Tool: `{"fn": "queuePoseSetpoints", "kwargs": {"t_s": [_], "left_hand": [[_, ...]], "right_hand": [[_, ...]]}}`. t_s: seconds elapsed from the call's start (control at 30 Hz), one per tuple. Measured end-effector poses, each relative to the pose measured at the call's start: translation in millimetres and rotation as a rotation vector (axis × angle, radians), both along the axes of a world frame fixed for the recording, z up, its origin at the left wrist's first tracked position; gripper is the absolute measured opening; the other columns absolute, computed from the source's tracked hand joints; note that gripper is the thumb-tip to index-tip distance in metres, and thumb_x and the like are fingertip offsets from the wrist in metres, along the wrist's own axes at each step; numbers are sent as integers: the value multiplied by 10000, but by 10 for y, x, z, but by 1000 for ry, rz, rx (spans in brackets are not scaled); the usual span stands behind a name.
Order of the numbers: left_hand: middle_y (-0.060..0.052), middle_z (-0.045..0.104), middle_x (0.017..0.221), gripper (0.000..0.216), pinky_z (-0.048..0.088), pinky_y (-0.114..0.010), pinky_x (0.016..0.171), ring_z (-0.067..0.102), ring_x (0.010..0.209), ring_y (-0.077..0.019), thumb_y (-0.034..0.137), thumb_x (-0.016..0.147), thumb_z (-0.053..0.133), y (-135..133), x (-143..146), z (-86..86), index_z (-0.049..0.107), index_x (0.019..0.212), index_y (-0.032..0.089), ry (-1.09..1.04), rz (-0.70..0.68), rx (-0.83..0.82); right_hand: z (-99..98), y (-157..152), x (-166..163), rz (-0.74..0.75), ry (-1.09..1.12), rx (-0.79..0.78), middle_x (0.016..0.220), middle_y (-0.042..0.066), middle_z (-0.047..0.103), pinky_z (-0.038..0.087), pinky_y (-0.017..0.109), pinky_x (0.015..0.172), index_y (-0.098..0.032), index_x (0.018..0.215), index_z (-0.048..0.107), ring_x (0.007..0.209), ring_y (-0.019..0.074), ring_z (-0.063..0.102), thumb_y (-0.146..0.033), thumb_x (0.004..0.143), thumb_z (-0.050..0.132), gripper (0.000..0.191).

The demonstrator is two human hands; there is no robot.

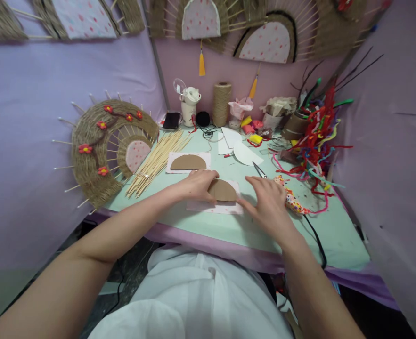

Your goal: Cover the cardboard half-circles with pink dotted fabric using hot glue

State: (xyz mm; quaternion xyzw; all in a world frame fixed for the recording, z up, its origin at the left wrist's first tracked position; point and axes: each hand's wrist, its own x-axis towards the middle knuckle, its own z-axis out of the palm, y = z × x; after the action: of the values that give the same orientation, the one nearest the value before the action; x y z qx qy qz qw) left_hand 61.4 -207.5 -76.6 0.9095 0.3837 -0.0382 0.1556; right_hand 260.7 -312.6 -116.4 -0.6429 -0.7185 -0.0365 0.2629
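A brown cardboard half circle [222, 190] lies on a white cloth piece with pink dots [225, 208] on the table. My left hand [199, 186] grips its left end, thumb at the lower side and fingers along the upper side; the fingertips are partly hidden. At the lower right corner of the cardboard is the thumb of my right hand [268, 203], whose fingers are spread with nothing in them. Behind my left hand, a second cardboard half circle [188, 163] rests on another cloth piece [170, 168]. Scissors [259, 169] lie just beyond my right fingers.
Thin wooden sticks [158, 162] are piled left, beside a twine-wrapped fan shape [87, 127] with red flowers. White paper pieces [247, 154], a twine spool [222, 103] and a phone [172, 120] lie farther back. Tangled pipe cleaners [317, 141] and a patterned cloth-covered object [294, 202] with a black cord are right.
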Motion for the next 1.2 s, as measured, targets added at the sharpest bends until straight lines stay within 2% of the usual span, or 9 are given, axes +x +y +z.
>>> {"fn": "queuePoseSetpoints", "kwargs": {"t_s": [0.1,0.27,0.57,0.87,1.03,1.2], "left_hand": [[-97,583,1069,702,371,-379,825,493,1041,-308,528,571,678,18,-10,-56,484,1153,186,-23,-23,20],[-104,569,1102,715,366,-383,837,480,1066,-307,530,576,671,34,-23,-129,472,1171,189,-32,-27,17],[-103,557,1124,706,366,-384,858,472,1078,-307,482,581,671,-53,-33,-71,474,1197,200,-36,5,2],[-98,550,1125,744,353,-393,859,458,1089,-308,518,555,680,-38,-52,-148,458,1191,203,-56,-20,18],[-93,544,1122,676,357,-395,835,474,1051,-298,497,578,665,-86,-66,-141,469,1157,210,-69,-20,27],[-93,541,1126,696,350,-398,853,468,1068,-305,498,577,669,-119,-56,-111,461,1174,207,-51,-12,13]], "right_hand": [[-28,15,-104,73,6,-44,1224,116,561,232,448,965,-222,1254,459,1136,286,454,-420,840,535,466],[-61,-29,-110,73,14,-59,1207,111,572,250,441,959,-217,1239,477,1124,280,463,-427,822,561,475],[-143,-81,-123,66,3,-94,1198,103,584,253,445,958,-218,1217,493,1103,275,478,-404,815,566,449],[-185,-115,-130,63,4,-106,1200,102,584,271,444,950,-217,1210,494,1109,282,476,-376,815,562,432],[-208,-136,-123,52,-7,-107,1207,100,582,262,443,954,-216,1216,489,1112,281,474,-373,814,553,436],[-207,-142,-124,49,2,-122,1212,101,578,265,438,946,-210,1211,491,1114,276,474,-377,815,555,434]]}}
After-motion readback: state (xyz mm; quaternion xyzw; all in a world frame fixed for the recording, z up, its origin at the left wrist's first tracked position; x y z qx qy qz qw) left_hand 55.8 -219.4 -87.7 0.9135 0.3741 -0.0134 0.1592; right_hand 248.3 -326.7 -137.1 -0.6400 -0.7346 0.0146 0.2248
